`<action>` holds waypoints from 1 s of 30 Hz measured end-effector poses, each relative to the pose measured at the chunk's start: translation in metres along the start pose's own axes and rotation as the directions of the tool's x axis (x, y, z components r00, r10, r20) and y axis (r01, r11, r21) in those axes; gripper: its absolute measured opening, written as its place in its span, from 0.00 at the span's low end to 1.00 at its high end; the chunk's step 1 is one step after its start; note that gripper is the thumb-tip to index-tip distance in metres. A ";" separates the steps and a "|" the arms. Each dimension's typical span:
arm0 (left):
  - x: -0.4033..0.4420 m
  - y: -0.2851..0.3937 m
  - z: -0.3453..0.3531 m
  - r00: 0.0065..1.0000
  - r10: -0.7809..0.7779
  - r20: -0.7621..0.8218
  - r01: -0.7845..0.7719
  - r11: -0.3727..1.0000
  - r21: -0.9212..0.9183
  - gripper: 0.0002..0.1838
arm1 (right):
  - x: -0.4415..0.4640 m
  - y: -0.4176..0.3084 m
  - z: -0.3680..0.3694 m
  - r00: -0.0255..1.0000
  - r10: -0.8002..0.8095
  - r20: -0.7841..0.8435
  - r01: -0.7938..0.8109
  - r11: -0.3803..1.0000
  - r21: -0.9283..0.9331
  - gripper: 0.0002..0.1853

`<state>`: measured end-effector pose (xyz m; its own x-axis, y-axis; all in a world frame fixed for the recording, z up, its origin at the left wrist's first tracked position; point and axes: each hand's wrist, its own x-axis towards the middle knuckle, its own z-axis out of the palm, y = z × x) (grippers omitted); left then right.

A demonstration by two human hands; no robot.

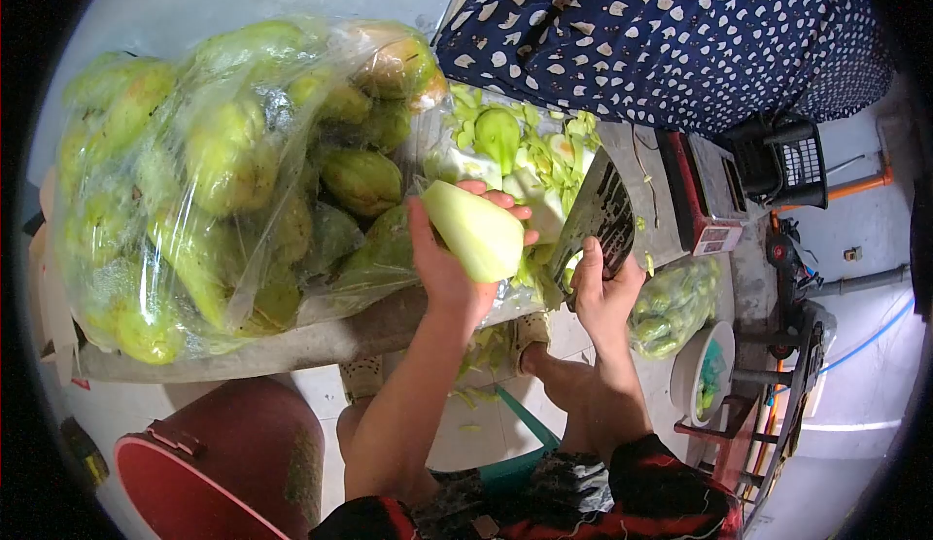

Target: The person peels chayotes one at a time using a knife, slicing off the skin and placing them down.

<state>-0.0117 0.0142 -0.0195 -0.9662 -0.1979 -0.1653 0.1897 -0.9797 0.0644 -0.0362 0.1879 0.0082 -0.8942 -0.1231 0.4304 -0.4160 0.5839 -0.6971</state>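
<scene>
My left hand (455, 282), palm up, cradles a peeled pale green fruit (474, 234) that looks like a green papaya. Its fingers curl round the far side. In my right hand (610, 295) is a broad-bladed knife (601, 211), its wide dark blade blotched and pointing away from me, the thumb pressed along it. A gap separates knife and fruit. Beyond both hands lies a pile of green peelings (564, 166) with a green fruit (498, 138) among it. Left of my left hand, a large clear plastic bag (185, 219) bulges with unpeeled green fruit (360, 180).
A grey bench (389, 321) carries the bag and a red scale (702, 190). Patterned dark blue cloth (661, 34) hangs at the back. A red bucket (233, 452) stands lower left. On the right are a bag of green pieces (675, 307), a white tub (688, 370) and a black basket (782, 156).
</scene>
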 end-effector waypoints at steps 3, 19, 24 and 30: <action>-0.001 0.003 -0.001 0.993 -0.099 0.065 0.102 0.994 -0.043 0.36 | -0.001 0.006 0.000 1.000 -0.023 0.000 0.023 0.999 -0.023 0.14; -0.008 0.015 0.009 0.913 -0.203 0.354 0.182 0.979 0.093 0.38 | 0.005 0.028 -0.005 0.994 0.086 -0.067 -0.075 0.987 0.142 0.13; -0.011 0.015 0.010 0.912 -0.198 0.359 0.154 0.977 0.148 0.37 | 0.009 0.028 -0.006 0.974 0.181 -0.135 -0.140 0.954 0.267 0.12; -0.014 0.012 0.012 0.933 -0.171 0.317 0.090 0.963 0.255 0.37 | 0.013 0.039 -0.014 0.967 0.193 -0.164 -0.136 0.943 0.304 0.13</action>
<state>0.0018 0.0051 -0.0047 -0.9891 -0.0072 0.1468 0.0511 -0.9533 0.2978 -0.0621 0.2203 -0.0058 -0.9180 0.1254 0.3763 -0.3209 0.3230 -0.8903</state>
